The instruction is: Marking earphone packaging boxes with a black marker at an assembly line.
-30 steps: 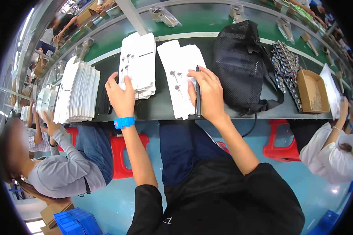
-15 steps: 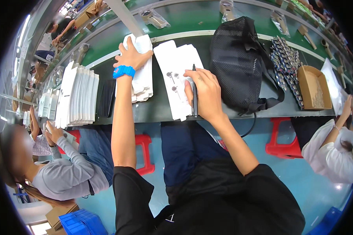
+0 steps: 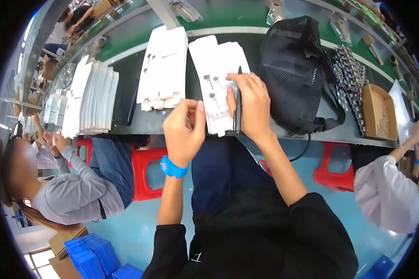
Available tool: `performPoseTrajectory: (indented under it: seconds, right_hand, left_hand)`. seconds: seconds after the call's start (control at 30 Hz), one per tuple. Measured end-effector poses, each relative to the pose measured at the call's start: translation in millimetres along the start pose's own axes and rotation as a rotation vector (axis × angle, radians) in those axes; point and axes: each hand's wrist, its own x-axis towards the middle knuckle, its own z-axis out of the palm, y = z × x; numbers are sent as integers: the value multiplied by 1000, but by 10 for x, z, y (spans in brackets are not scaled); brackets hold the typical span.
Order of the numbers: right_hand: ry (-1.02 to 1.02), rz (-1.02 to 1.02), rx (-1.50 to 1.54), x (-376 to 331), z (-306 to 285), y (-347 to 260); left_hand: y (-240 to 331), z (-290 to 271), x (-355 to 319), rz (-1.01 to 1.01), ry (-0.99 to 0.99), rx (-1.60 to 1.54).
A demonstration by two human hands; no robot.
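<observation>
Two stacks of flat white cartons printed with earphone pictures lie on the dark table, a left stack (image 3: 165, 69) and a right stack (image 3: 216, 58). My left hand (image 3: 184, 135), with a blue watch (image 3: 173, 167) on the wrist, is in front of the table edge between the stacks. Its fingers are curled in toward the thumb, and nothing shows in them. A black pen (image 3: 238, 100) stays in my right hand (image 3: 252, 104), pointing away from me. That hand rests on the right edge of the right stack.
Upright white cartons (image 3: 91, 97) stand in a row at left. To the right are a black mesh bag (image 3: 291, 74), strips of small packets (image 3: 349, 79) and an open cardboard box (image 3: 379, 111). Beyond runs a green conveyor (image 3: 228, 16). People sit on both sides, near red stools (image 3: 333, 172).
My left hand has come off the left stack, moved back toward me and right, and curled its fingers. My right hand keeps the pen on the right stack. The view has shifted slightly.
</observation>
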Motion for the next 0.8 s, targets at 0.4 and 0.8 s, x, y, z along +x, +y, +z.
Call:
performPoseTrajectory:
  seconds: [0.4, 0.8]
  right_hand:
    - [-52, -63, -52, 76, -56, -30]
    - [-302, 320, 598, 81, -252, -141]
  left_hand:
    - [-186, 90, -50, -173, -116, 178]
    - [-263, 103, 15, -202, -140, 130]
